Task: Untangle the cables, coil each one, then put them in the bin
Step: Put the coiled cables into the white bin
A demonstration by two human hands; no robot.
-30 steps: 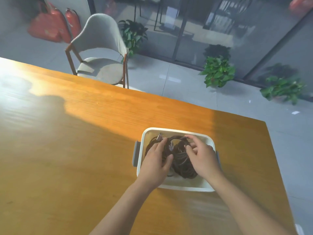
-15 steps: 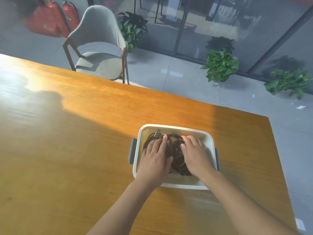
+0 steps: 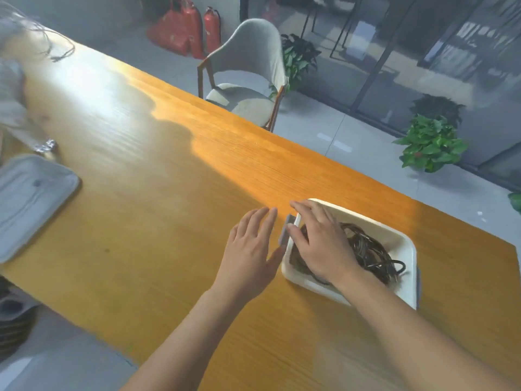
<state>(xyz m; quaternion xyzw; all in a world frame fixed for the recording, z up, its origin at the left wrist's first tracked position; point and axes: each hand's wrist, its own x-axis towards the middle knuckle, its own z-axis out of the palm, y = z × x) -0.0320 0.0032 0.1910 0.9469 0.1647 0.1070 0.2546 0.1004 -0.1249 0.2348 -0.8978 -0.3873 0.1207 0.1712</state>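
The dark cables (image 3: pixel 366 249), limp, light and snag-prone, fill the white bin (image 3: pixel 406 241); the right hand (image 3: pixel 321 241) lies flat-fingered at their nine o'clock, holding nothing, so hooking a whole loop looks best.

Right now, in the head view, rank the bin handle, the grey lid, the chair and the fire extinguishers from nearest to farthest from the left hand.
From the left hand:
1. Bin handle, just to its right, beside the fingers.
2. Grey lid, far left on the table.
3. Chair, beyond the table's far edge.
4. Fire extinguishers, on the floor behind the chair.
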